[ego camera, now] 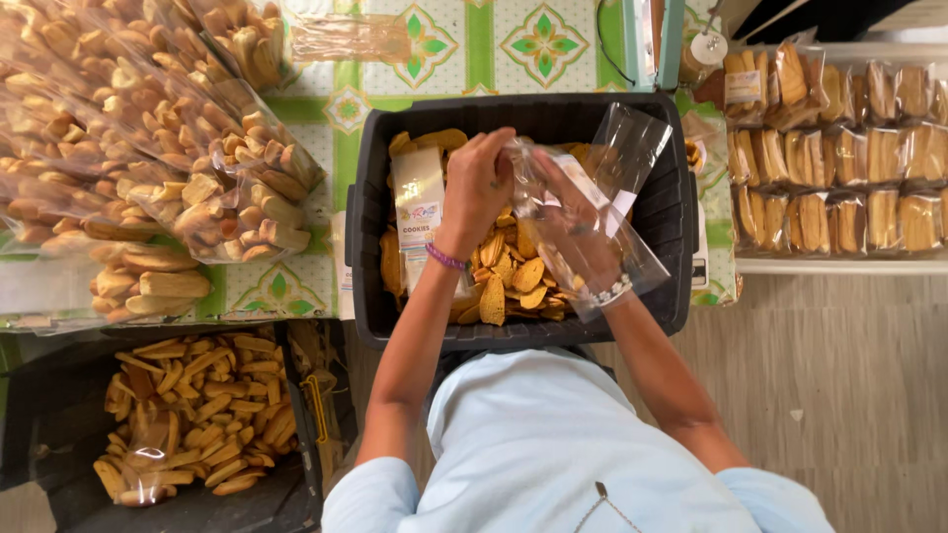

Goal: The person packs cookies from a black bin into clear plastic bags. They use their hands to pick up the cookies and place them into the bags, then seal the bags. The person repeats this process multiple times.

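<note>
Bag [602, 197], clear, hangs over the black bin [671, 212]: your right hand [568, 232] sits inside it, your left hand [479, 183] pinches its mouth.

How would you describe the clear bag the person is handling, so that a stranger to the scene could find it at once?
Start at the black bin of loose biscuits in the middle. Above it, the left hand grips the mouth of a clear plastic bag with the right hand pushed inside. Unlike the filled bags at the sides, it looks empty.

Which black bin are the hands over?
The black bin at centre, on the patterned table; both hands work a clear bag over it. The other bin sits lower left.
</note>
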